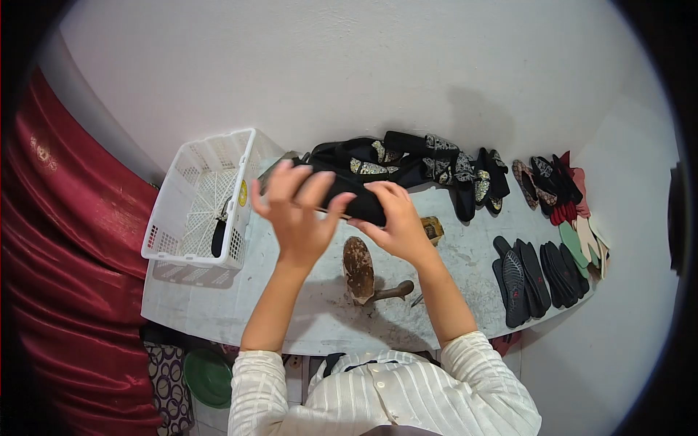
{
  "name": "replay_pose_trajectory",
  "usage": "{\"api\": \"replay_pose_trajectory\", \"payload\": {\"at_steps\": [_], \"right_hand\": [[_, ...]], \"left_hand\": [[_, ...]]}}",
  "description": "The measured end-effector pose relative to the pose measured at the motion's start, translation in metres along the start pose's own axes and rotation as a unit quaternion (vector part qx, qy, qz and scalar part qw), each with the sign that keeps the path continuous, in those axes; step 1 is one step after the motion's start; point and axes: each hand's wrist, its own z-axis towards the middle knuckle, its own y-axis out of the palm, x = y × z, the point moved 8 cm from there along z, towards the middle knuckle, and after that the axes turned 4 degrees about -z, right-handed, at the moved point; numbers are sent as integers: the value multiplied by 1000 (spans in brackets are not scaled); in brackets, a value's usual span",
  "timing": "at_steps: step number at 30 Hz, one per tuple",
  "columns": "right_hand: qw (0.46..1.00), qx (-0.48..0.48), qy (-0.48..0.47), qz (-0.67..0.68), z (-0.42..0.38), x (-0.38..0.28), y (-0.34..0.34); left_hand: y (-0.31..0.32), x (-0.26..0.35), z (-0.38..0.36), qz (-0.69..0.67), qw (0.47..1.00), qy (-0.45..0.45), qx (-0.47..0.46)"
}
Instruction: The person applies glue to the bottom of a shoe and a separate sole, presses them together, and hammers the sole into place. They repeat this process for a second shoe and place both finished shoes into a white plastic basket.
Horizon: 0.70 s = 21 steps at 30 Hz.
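Note:
A black shoe (pixel 365 206) is held above the middle of the table. My right hand (pixel 398 227) grips its right end, thumb underneath and fingers over the top. My left hand (pixel 299 211) is at the shoe's other end, its bent fingers apart and slightly blurred, the thumb against or just in front of the black side. Part of the shoe is hidden behind these fingers. Below the hands stands a worn brown foot-shaped block (pixel 358 267) with a side arm (pixel 393 291), resembling a cobbler's anvil. A small yellowish-brown block (pixel 432 229) lies beside my right wrist.
A white plastic basket (pixel 243 211) stands at the left with a black piece (pixel 218 237) inside. Black shoes with glittery trim (pixel 440 168) line the wall. Black soles (pixel 515 285) and green and cream pieces (pixel 574 244) lie at the right. A red curtain (pixel 80 276) hangs at far left.

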Motion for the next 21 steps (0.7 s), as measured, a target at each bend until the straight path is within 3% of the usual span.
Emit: {"api": "replay_pose_trajectory", "payload": {"at_steps": [1, 3, 5, 7, 9, 10, 12, 13, 15, 17, 19, 21], "right_hand": [[1000, 0, -1, 0, 0, -5, -8], [946, -108, 188, 240, -9, 8, -2], [892, -51, 197, 403, -18, 11, 0], [835, -87, 249, 483, -25, 11, 7], [777, -160, 325, 514, -41, 10, 20], [774, -189, 332, 505, -48, 10, 27], [751, -196, 369, 511, -61, 14, 37], [727, -203, 406, 515, -70, 14, 42], [745, -200, 419, 479, -79, 23, 45], [635, -186, 502, 557, -101, 44, 65], [628, -160, 505, 571, -103, 45, 67], [662, -139, 523, 518, -115, 67, 71]], "left_hand": [[-9, -19, -5, -66, 995, -72, 33], [-5, -58, -25, -250, 924, -288, 37], [25, -62, -53, -488, 739, -461, -53], [42, -41, -73, -596, 618, -490, -149], [46, -21, -89, -645, 532, -533, -133], [46, -13, -86, -645, 532, -532, -133], [48, 2, -95, -655, 428, -615, -100], [49, 2, -100, -655, 428, -615, -100], [63, 14, -125, -703, 284, -644, -106], [67, 18, -143, -708, 260, -647, -110], [67, 22, -159, -703, 236, -663, -103], [69, 22, -173, -685, 248, -679, -90]]}}
